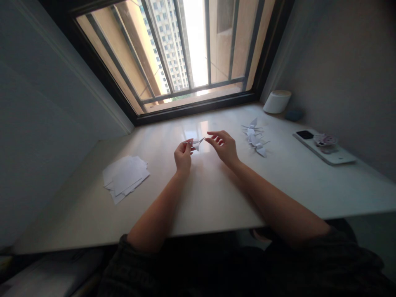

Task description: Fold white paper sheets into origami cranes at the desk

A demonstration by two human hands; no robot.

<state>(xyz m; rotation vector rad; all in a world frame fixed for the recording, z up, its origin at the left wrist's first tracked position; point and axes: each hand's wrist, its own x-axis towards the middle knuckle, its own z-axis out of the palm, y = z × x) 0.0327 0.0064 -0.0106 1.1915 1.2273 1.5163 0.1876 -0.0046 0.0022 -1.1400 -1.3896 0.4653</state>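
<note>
Hands: left [183, 157] pinches crane [197, 143], right [224, 147] open.

This looks like a room in a home, most likely a high-rise flat. A barred window [167, 57] faces the rows of windows of an apartment tower [163, 45]. Below it, a glossy pale surface [216, 198] runs between plain painted walls [346, 53], carrying a phone [324, 150], a small white cylindrical container [276, 102] and folded paper cranes [255, 138].
</note>
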